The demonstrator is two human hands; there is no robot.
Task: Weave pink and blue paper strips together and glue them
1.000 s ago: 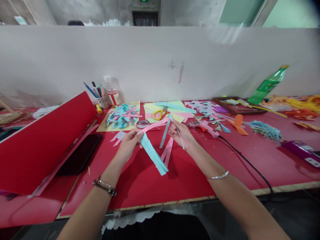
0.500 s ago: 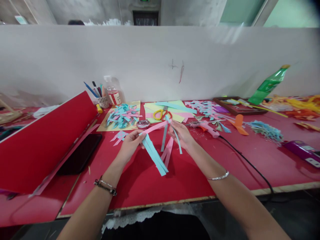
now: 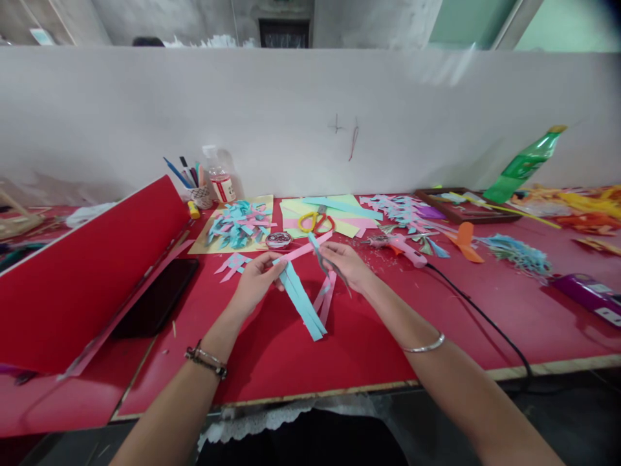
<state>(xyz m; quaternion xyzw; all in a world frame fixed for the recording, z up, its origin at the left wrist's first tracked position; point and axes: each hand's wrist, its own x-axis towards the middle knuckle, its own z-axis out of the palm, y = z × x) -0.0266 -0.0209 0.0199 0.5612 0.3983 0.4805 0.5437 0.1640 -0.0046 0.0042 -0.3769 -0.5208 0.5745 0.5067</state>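
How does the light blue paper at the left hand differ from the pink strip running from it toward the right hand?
The blue paper slants down toward the person; the pink strip reaches up toward the right hand.
The blue paper looks wider than the pink strip.
The blue paper shows a lengthwise line; none is visible on the pink strip.
Both meet at the left hand.

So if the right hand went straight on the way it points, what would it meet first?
Likely the long pink paper strip extending from the left hand, just ahead of the right hand, though depth is unclear. Beyond lie the scissors with yellow and red handles.
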